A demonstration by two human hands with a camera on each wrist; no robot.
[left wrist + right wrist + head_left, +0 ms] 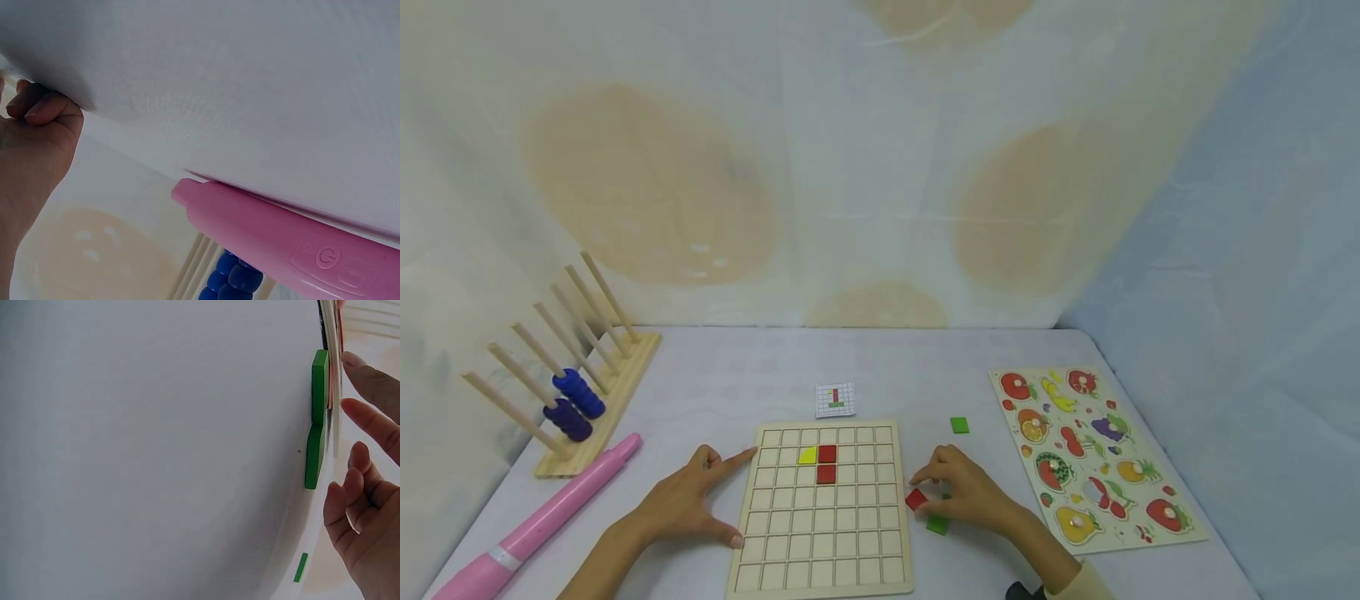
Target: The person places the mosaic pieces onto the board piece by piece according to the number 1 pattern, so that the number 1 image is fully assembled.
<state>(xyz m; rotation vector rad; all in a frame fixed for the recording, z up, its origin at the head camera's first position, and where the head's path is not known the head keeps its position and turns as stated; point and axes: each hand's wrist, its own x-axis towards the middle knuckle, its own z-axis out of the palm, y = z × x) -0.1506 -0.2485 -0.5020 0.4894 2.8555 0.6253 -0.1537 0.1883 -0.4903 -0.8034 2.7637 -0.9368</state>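
The right hand (pixel 964 490) has its thumb and index finger drawn narrow over a loose red tile (pixel 916 499), and whether they already pinch it I cannot tell. That tile lies at the fingertips, just beside the right edge of the grid board (pixel 846 525). A green tile (pixel 937 524) sits on the tabletop (pixel 700 367) below the right thumb, and another green tile (pixel 959 425) lies beyond the knuckles. The left hand (pixel 681 497) is spread wide, index finger and thumb resting at the board's near-side edge and holding nothing. Ahead of that hand, in the board's upper cells, a yellow tile (pixel 808 455) sits left of one red square (pixel 827 454), with a second red square (pixel 826 474) directly below. Beyond both hands lies a small pattern card (pixel 836 400). The step in hand looks like taking up the loose red tile. The next move, I judge, calls for a firm pinch on its edges, leaving the close green one undisturbed, while the left hand steadies the board.
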